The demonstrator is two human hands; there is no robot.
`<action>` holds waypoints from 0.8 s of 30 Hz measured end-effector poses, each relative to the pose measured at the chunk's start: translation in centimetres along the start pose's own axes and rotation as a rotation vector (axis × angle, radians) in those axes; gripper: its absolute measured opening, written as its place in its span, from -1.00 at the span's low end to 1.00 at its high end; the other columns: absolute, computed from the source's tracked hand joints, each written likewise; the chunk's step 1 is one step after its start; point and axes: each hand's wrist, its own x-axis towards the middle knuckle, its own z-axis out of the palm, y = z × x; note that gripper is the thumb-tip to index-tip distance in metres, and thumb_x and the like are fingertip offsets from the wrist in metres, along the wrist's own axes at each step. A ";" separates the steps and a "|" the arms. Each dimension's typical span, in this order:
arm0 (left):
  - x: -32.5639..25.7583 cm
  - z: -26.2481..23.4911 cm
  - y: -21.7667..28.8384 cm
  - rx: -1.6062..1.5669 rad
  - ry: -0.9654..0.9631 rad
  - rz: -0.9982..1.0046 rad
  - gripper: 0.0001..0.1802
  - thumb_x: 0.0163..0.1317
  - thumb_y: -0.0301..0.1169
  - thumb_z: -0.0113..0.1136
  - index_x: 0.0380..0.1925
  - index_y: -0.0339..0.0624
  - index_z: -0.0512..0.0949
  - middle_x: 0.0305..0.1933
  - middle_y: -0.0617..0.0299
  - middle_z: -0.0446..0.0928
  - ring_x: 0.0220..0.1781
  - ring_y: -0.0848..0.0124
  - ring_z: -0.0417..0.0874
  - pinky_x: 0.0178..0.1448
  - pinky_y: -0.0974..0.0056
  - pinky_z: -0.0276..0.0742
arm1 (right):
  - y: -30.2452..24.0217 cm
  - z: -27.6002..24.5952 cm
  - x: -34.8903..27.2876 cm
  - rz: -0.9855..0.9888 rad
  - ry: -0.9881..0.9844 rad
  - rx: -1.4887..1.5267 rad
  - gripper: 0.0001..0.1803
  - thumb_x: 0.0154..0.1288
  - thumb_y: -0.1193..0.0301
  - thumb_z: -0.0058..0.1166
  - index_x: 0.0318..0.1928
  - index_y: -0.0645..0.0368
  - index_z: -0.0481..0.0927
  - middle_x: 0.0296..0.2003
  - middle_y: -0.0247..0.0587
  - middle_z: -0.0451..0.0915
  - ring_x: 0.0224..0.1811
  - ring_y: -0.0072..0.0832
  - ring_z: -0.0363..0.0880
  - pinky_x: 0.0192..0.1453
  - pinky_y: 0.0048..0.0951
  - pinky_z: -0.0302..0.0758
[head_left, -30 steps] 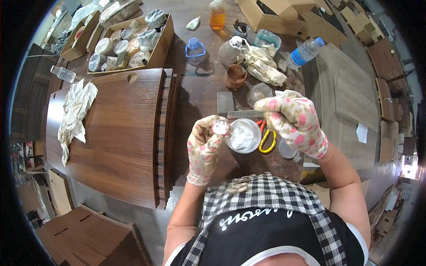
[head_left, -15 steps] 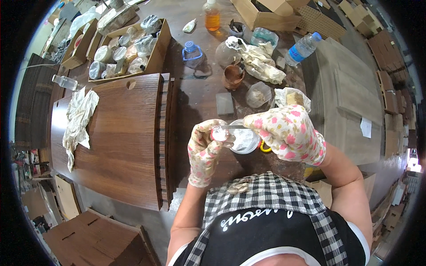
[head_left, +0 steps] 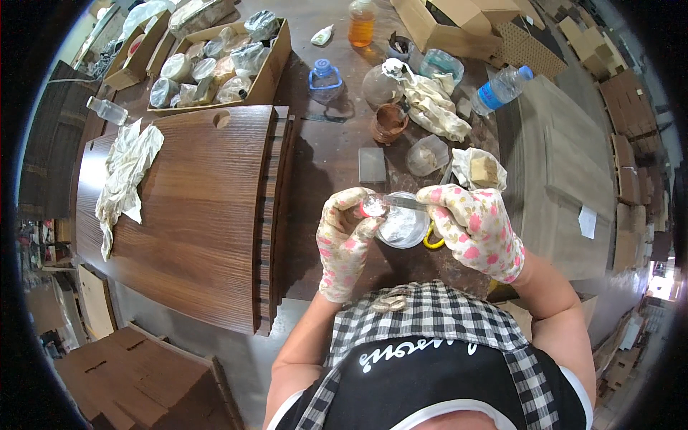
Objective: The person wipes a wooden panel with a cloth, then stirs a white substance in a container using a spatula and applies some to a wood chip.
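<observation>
My left hand point(head_left: 344, 247), in a floral glove, is closed on a small round red-rimmed piece point(head_left: 373, 206) with white paste on it. My right hand point(head_left: 476, 233), gloved the same way, pinches a flat metal blade point(head_left: 405, 203); its left end meets or overlaps the small piece. I cannot tell whether they touch. Under the blade stands a round tub of white paste point(head_left: 400, 231), partly covered by the blade. A yellow ring-shaped handle point(head_left: 431, 238) shows between the tub and my right hand.
Stacked brown boards point(head_left: 193, 208) bearing a rag point(head_left: 127, 183) lie on the left. Beyond my hands are a grey block point(head_left: 372, 165), a clear cup point(head_left: 428, 155), a brown-stained cup point(head_left: 389, 123) and a water bottle point(head_left: 502, 90). A carton of wrapped jars point(head_left: 279, 54) stands far left.
My right hand has turned and lowered a little, and the blade now slopes down toward it. My left hand keeps its hold. The whole view has shifted slightly.
</observation>
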 end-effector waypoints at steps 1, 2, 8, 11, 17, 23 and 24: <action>0.0 0.0 -0.2 -0.003 0.011 0.020 -0.61 0.08 -0.56 0.25 -0.08 -0.29 0.37 -0.09 0.16 0.48 -0.11 0.46 0.54 0.00 0.37 0.49 | 0.2 0.3 -0.2 -0.091 0.030 -0.057 -0.76 0.02 0.70 0.06 -0.22 0.36 0.52 -0.35 -0.12 0.60 -0.46 -0.34 0.60 -0.47 -0.44 0.51; 0.1 0.1 -0.4 -0.005 0.022 0.041 -0.61 0.07 -0.57 0.25 -0.08 -0.29 0.38 -0.08 0.17 0.47 -0.10 0.47 0.53 0.02 0.37 0.47 | 0.1 0.6 -0.2 -0.092 0.027 -0.058 -0.76 0.02 0.70 0.06 -0.22 0.36 0.52 -0.35 -0.12 0.60 -0.46 -0.34 0.60 -0.47 -0.44 0.51; 0.4 0.7 -0.1 0.080 0.082 0.100 -0.55 0.07 -0.54 0.27 -0.01 -0.29 0.38 -0.12 0.21 0.50 -0.14 0.50 0.55 -0.02 0.38 0.50 | -0.7 1.2 0.6 0.164 0.079 0.180 -0.81 0.09 0.63 0.04 -0.23 0.26 0.51 -0.42 -0.11 0.59 -0.48 -0.26 0.60 -0.46 -0.40 0.51; 0.2 -0.4 -0.8 0.104 0.037 0.078 -0.52 0.08 -0.52 0.26 0.02 -0.30 0.37 -0.12 0.22 0.50 -0.14 0.49 0.55 -0.02 0.38 0.50 | -0.4 1.1 1.2 0.087 0.080 0.102 -0.79 0.08 0.62 0.05 -0.21 0.25 0.52 -0.41 -0.11 0.59 -0.46 -0.26 0.61 -0.43 -0.40 0.52; 0.5 -0.5 -0.1 -0.065 0.001 -0.032 -0.56 0.08 -0.58 0.23 -0.01 -0.36 0.38 -0.03 0.13 0.48 -0.08 0.44 0.54 0.00 0.36 0.52 | 1.1 1.5 0.7 -0.119 0.052 0.044 -0.67 0.00 0.61 0.08 -0.12 0.24 0.53 -0.31 -0.13 0.62 -0.31 -0.25 0.63 -0.26 -0.41 0.56; 0.6 -0.5 -0.1 -0.164 -0.070 -0.063 -0.54 0.12 -0.54 0.21 0.03 -0.39 0.35 0.02 0.08 0.47 -0.01 0.38 0.54 0.06 0.29 0.52 | 2.2 1.4 0.6 -0.228 -0.003 0.019 -0.57 -0.11 0.63 0.02 -0.10 0.26 0.53 -0.21 -0.13 0.62 -0.24 -0.28 0.63 -0.18 -0.42 0.57; 0.5 -0.5 -0.1 -0.159 -0.069 -0.062 -0.54 0.12 -0.54 0.21 0.03 -0.39 0.35 0.02 0.08 0.47 -0.01 0.38 0.54 0.06 0.29 0.52 | 2.2 1.2 0.5 -0.230 0.000 0.022 -0.57 -0.11 0.63 0.02 -0.10 0.26 0.53 -0.21 -0.13 0.62 -0.24 -0.28 0.63 -0.18 -0.42 0.57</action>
